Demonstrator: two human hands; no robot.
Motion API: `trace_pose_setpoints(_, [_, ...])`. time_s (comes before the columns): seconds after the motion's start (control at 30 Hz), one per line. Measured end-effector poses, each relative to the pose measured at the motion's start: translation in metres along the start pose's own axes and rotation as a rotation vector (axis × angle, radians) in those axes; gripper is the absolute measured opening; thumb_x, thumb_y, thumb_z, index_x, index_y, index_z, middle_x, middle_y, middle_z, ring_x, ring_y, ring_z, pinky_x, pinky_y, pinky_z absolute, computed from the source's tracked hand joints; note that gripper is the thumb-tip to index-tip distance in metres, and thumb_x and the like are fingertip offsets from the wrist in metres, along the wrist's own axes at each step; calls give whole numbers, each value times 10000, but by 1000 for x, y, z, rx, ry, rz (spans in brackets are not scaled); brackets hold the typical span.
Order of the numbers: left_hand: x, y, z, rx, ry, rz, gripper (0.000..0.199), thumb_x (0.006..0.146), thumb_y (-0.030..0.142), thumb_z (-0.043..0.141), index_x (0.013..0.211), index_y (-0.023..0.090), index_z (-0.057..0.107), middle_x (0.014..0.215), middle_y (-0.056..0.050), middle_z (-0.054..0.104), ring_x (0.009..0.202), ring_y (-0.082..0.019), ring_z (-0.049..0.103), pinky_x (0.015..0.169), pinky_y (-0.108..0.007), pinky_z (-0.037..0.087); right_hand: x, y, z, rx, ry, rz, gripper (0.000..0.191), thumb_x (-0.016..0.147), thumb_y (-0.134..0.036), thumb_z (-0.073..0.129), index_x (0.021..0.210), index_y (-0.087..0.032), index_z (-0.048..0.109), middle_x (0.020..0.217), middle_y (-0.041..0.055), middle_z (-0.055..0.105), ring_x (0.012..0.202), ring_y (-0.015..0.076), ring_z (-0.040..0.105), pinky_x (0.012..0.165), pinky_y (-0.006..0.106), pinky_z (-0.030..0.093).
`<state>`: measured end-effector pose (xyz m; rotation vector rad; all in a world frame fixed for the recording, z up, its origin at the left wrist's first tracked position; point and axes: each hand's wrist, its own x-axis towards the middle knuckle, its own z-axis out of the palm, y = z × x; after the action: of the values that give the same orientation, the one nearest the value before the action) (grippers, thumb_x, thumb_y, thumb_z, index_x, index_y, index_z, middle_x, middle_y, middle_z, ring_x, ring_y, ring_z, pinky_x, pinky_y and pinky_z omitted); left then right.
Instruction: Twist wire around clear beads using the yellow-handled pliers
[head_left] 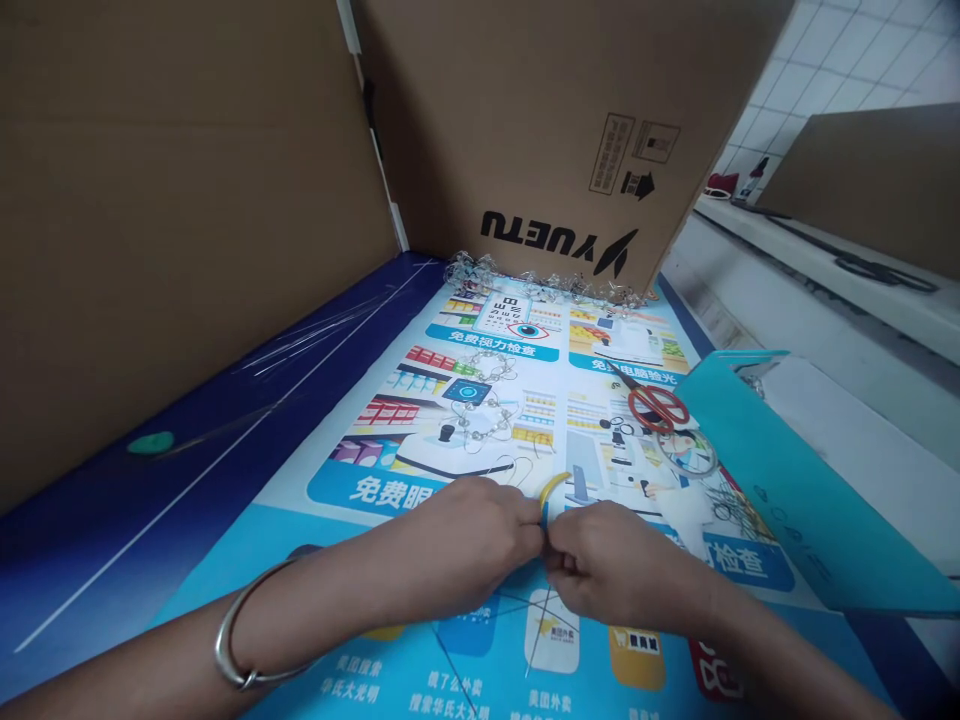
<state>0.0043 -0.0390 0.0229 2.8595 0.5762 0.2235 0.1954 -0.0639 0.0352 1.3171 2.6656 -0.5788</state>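
Note:
Both hands meet over the printed sheet (277,545), low in the middle of the head view. My left hand (480,530) is closed, its fingertips pinching something too small to make out. Against it, my right hand (600,560) is curled closed, and what its fingers hold is hidden. A curved yellow piece (553,487) sticks up between the two hands. Thin dark wires (450,660) trail out below them over the sheet. Beyond my left hand lie loops of wire with clear beads (480,415).
Red-handled scissors (658,408) and a clear tape roll (686,453) lie at the right, by a teal box (795,500). Cardboard panels (525,120) stand behind and left. Beaded wire pieces (555,290) line their foot. A green object (151,443) lies left.

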Motion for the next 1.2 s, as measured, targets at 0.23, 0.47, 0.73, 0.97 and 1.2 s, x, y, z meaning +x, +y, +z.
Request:
trace_pose_setpoints(0.23, [8, -4, 0, 158, 87, -52, 125, 820, 140, 505, 711, 190, 541, 707, -11, 559, 687, -171, 499, 615, -306, 337, 4, 5, 2, 6, 84, 89, 183, 835, -238, 457, 682, -166, 528, 685, -18, 568, 591, 90, 457, 507, 225, 205])
trace_pose_setpoints(0.47, [12, -4, 2, 271, 82, -49, 109, 855, 189, 497, 765, 182, 558, 750, -29, 571, 739, -197, 474, 627, -329, 331, 10, 7, -3, 6, 96, 127, 144, 805, -170, 459, 669, -167, 505, 671, -16, 549, 575, 89, 436, 500, 226, 193])
trace_pose_setpoints(0.73, [14, -11, 12, 341, 127, -149, 114, 817, 101, 458, 807, 169, 548, 772, -47, 548, 725, -191, 479, 635, -313, 380, 19, 6, -19, -81, 83, 169, 152, 841, -146, 421, 731, -172, 522, 728, 3, 574, 611, 105, 477, 504, 234, 217])
trace_pose_setpoints(0.97, [16, -32, 21, 191, 169, -387, 166, 779, 59, 435, 789, 159, 567, 781, -50, 569, 726, -191, 526, 618, -291, 411, 40, 19, -8, 182, 318, 226, 130, 804, -134, 460, 711, -172, 542, 743, 17, 585, 703, 134, 518, 589, 233, 281])
trace_pose_setpoints(1.2, [19, -45, 22, -351, 404, -555, 155, 803, 149, 455, 752, 184, 597, 746, -7, 597, 714, -145, 548, 650, -250, 423, 49, 27, 9, 558, 426, 262, 154, 848, -286, 435, 831, -182, 547, 700, -5, 589, 627, 118, 567, 558, 218, 412])
